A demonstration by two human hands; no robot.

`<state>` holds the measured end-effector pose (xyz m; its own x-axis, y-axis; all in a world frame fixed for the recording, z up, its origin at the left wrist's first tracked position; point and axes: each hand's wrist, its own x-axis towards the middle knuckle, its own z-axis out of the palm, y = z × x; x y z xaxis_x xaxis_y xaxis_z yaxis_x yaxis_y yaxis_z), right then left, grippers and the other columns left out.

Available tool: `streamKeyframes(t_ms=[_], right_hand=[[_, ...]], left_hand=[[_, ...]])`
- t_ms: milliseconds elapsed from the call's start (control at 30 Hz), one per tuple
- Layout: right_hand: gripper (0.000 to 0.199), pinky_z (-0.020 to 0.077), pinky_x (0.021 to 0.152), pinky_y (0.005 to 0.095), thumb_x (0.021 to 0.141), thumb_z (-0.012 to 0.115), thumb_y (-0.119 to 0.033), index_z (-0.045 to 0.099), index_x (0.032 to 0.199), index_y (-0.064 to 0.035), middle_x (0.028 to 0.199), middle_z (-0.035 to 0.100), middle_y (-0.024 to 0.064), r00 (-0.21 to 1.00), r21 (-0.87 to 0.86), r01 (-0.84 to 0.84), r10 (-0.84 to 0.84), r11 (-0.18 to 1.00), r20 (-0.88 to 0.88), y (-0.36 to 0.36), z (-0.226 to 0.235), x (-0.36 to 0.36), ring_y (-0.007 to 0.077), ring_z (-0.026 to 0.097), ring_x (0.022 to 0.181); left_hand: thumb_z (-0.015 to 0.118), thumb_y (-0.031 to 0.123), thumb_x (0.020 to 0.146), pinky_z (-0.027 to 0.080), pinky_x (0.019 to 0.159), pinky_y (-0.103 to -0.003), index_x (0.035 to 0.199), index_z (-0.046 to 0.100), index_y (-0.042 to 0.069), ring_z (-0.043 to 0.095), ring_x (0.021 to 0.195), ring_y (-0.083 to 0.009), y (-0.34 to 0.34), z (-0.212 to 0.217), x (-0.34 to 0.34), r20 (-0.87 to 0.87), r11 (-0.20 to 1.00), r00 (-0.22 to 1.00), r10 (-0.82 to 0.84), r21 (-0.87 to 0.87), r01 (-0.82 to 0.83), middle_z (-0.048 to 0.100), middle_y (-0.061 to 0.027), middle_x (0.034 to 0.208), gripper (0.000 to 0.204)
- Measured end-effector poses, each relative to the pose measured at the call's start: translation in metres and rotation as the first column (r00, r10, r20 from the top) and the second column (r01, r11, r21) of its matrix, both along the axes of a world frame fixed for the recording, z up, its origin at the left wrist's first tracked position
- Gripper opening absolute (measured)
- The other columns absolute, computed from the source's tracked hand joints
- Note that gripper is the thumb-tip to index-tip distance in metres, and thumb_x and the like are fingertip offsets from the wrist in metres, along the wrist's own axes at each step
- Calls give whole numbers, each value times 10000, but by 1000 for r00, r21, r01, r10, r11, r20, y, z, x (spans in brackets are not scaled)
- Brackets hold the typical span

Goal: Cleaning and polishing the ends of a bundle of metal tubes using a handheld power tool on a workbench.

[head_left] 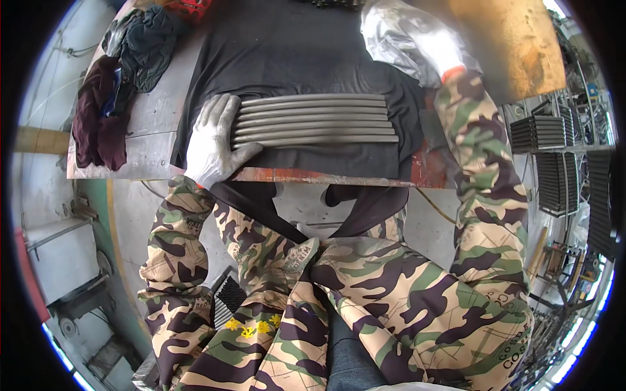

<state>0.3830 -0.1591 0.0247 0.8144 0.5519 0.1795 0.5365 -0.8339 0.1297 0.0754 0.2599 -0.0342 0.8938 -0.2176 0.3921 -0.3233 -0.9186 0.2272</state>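
Several grey metal rods [313, 120] lie side by side across a black cloth [280, 58] on the table in front of me. At their left ends rests my left hand [214, 144] in a white knit glove, fingers stretched out and thumb spread below. The hand touches the rod ends and is not wrapped round them. My right hand [440, 49], also in a white glove, reaches to the far right. It is over a crumpled clear plastic bag [394, 36]. Blur and glare hide its fingers, so its grip on the bag cannot be made out.
Dark green and maroon rags [101, 124] lie on the table's left side. A yellow-brown board [515, 45] stands at the far right. Beyond the table's right end, a rack holds stacked dark rods [538, 133]. The table's red front edge [313, 176] runs close to me.
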Motion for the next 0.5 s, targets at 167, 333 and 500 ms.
streamKeyframes(t_ms=[167,333,500], right_hand=[[435,561,948,518,1000,535,-320,625,1369,-108,1079,738,239,955,-268,261,-289,927,-70,14,-37,43,394,725,1037],[416,571,869,483,975,574,-402,728,1035,-21,1014,748,231,913,358,232,-329,905,242,-24,16,44,437,708,973],[397,525,634,366,999,653,-400,736,988,-11,851,749,130,905,653,-37,-252,757,343,-37,125,-42,243,685,696]], left_hand=[[855,489,723,377,1166,-564,1403,543,-34,500,1353,-460,-7,5,2,15,999,1000,1,-42,-1,561,-256,1413,913],[842,515,714,362,1183,-558,1419,540,-20,459,1396,-465,-9,13,-2,-39,998,998,51,-36,-52,540,-260,1445,935],[817,543,759,348,1190,-562,1447,528,2,410,1433,-480,-7,8,-4,-34,994,993,112,22,-111,499,-266,1491,921]])
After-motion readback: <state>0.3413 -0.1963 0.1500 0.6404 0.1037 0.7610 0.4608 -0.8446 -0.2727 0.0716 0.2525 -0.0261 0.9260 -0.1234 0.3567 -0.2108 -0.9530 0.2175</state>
